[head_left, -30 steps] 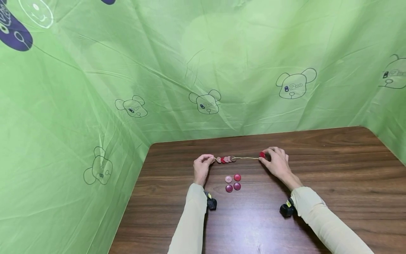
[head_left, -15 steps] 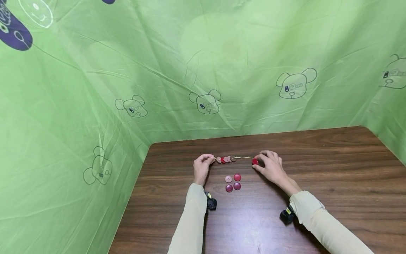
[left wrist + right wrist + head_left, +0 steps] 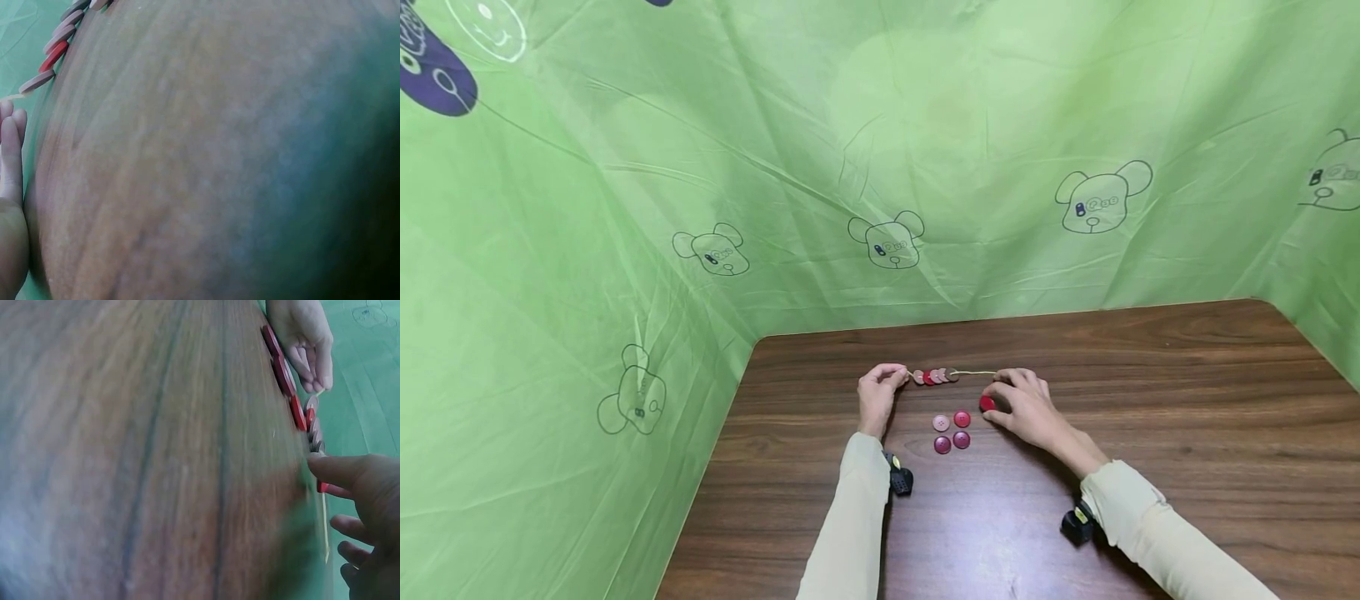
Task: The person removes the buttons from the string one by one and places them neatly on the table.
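My left hand [image 3: 876, 400] pinches the left end of a thin pale cord [image 3: 975, 372] between thumb and fingertips. Along that cord sits an overlapping row of several buttons [image 3: 936, 377] in pink, red and brownish tones. To the right, my right hand [image 3: 1030, 412] holds a red button [image 3: 987, 403] between thumb and index finger, just in front of the cord. The cord's right part reaches behind the right fingers; in the right wrist view the cord [image 3: 325, 531] runs on past them. Whether it passes through the held button cannot be told.
Between the forearms lie a pink button [image 3: 941, 423], a red button [image 3: 962, 419] and two maroon buttons [image 3: 942, 445], flat on the brown wooden table [image 3: 805, 467]. A green cloth [image 3: 797, 167] hangs behind the table's back edge and along its left side.
My right hand has moved left and toward me with the red button, coming closer to the loose buttons. The left hand and the row on the cord stay in place.
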Demonstrator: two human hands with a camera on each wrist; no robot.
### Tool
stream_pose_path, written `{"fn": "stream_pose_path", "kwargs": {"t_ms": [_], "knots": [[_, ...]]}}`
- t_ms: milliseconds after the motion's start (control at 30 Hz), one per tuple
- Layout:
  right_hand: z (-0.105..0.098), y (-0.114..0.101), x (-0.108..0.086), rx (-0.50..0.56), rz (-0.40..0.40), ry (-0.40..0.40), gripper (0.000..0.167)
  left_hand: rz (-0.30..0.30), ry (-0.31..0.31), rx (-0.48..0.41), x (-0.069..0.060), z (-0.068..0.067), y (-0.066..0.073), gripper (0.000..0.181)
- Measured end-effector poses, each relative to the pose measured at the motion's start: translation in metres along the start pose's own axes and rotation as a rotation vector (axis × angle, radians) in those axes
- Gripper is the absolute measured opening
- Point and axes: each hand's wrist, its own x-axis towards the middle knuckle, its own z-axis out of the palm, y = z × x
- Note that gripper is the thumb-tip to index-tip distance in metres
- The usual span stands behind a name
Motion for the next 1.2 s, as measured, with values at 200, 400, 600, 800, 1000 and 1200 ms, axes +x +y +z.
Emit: {"fn": "stream_pose_path", "kwargs": {"t_ms": [200,400,600,800,1000,1200], "knots": [[0.001,-0.0046,-0.0025,0.0,-0.039,-0.036,0.029,-0.021,-0.033,-0.01,0.0008,-0.0019,0.0015,0.016],[0.0012,-0.0068,-0.0039,-0.003,-0.051,-0.043,0.031,-0.022,-0.039,-0.01,0.0006,-0.0024,0.0011,0.016],[0.002,-0.0071,-0.0053,0.012,-0.063,-0.035,0.031,-0.009,-0.008,-0.008,0.0003,-0.0007,-0.0009,0.015],[0.0033,-0.0067,-0.0062,0.012,-0.057,-0.035,0.029,0.01,0.007,0.008,-0.0002,-0.0002,-0.0013,0.015],[0.0039,-0.0068,-0.0069,0.011,-0.055,-0.038,0.029,0.014,0.005,0.012,-0.0015,0.0003,0.0005,0.015],[0.0044,-0.0076,-0.0027,0.011,-0.041,-0.044,0.029,-0.002,0.003,0.009,-0.0007,-0.0003,0.0009,0.016]]}}
